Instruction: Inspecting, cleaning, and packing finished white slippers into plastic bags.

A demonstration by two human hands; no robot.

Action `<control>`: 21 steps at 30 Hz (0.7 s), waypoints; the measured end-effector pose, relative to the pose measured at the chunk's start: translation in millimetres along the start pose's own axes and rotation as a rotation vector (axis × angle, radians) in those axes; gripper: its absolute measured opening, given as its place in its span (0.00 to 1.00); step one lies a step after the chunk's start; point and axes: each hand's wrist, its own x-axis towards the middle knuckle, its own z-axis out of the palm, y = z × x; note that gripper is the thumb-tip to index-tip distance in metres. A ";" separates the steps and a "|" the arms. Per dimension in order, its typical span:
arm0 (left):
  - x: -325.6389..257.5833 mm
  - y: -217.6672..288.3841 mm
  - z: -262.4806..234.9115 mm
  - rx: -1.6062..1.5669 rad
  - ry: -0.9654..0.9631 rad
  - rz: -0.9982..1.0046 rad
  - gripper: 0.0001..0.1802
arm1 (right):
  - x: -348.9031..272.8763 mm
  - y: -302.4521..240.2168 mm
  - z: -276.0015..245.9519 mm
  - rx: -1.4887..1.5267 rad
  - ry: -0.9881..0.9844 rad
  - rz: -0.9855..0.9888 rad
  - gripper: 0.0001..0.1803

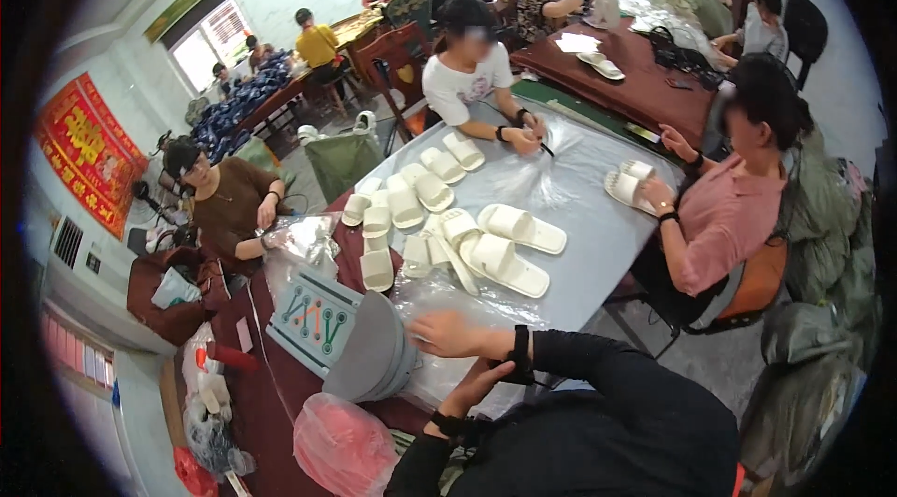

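Note:
My right hand [450, 334] reaches leftward above clear plastic bags [439, 296], its fingers stretched out and slightly blurred, with nothing visible in it. Around that wrist is a black strap [520, 355]. My left hand [478, 385] comes up from below, its fingers closed at the strap's underside. Just left of my hands lies a grey cap [369, 343], beside a pale teal box [308, 321] patterned with circles and lines. Beyond, several cream slippers [505, 263] lie in overlapping rows on the grey-topped table [589, 254].
A person in pink [733, 212] at right touches a slipper pair [628, 184]. Across the table, a person in white [467, 86] handles clear plastic; another in brown [229, 203] sits left. A pink plastic bag [344, 446] and red cylinder [232, 357] are near left.

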 end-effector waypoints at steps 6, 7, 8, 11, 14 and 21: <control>22.0 8.4 2.0 0.133 -0.011 -0.120 0.35 | -20.6 38.5 11.3 -0.280 -0.214 -0.297 0.08; 25.8 1.3 2.2 0.159 0.040 -0.096 0.33 | -23.5 46.0 12.6 -0.244 -0.218 -0.276 0.08; 30.4 5.3 4.4 0.183 0.013 -0.109 0.32 | -23.7 50.4 9.4 -0.212 -0.250 -0.207 0.09; 32.8 7.3 4.0 0.289 0.050 -0.059 0.28 | -21.6 48.4 -4.8 0.017 -0.104 -0.002 0.10; 38.4 -27.6 -26.3 0.206 0.188 -0.074 0.19 | -26.3 57.5 -15.2 0.114 -0.100 0.114 0.11; 16.8 -40.7 -93.2 0.022 0.776 -0.037 0.10 | -52.9 76.5 -3.6 0.265 -0.384 0.484 0.17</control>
